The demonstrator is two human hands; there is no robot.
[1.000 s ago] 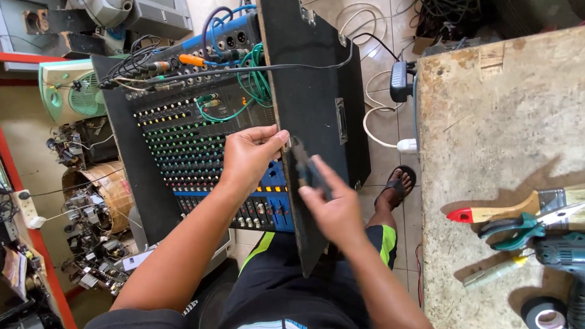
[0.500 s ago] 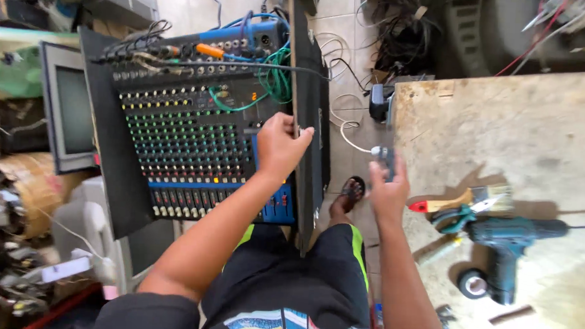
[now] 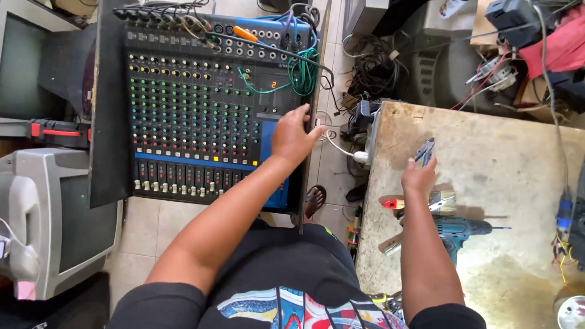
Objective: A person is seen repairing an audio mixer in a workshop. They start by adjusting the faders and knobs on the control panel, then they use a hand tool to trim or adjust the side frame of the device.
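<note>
The mixer (image 3: 197, 116) has a matt dark plastic face with glossy coloured knobs. The bench (image 3: 500, 165) top looks like rough, stained stone or concrete. The pliers (image 3: 425, 150) show dull metal; the drill (image 3: 455, 230) has a teal plastic body.

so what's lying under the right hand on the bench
Beneath the right hand on the workbench: a red-handled tool, a teal drill, a metal piece. The forearm covers their middle parts.

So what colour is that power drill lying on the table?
The power drill is teal with a black grip, seen from the head view, beside the right hand.
</note>
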